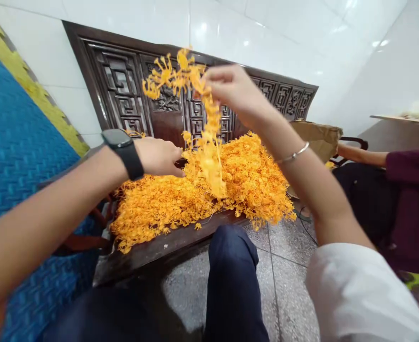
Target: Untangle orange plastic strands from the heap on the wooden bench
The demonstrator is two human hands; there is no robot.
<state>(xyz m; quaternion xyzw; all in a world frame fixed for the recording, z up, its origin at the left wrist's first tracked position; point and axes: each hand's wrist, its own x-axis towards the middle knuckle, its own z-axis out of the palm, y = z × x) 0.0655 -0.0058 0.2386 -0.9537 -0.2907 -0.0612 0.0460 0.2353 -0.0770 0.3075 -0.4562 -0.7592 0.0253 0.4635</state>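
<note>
My right hand (227,88) is raised above the pile, its fingers closed on a dangling strand of orange plastic flower pieces (212,121). The strand bends over to the left at the top and hangs down to the heap, smeared by motion. Lower and to the left, my left hand (159,156) hovers at the edge of the heap, back upward, with thumb and forefinger apart. No piece shows between its visible fingers; the others are hidden. The large heap of orange flower pieces (159,204) spreads along a dark wooden bench (181,242).
Behind the heap rises the bench's carved backrest (166,123), against a white tiled wall. Blue matting (17,128) with a yellow edge lies left. At right, a person in a purple sleeve (412,166) sits beside a cardboard box (312,140). My knee (232,266) is close to the bench front.
</note>
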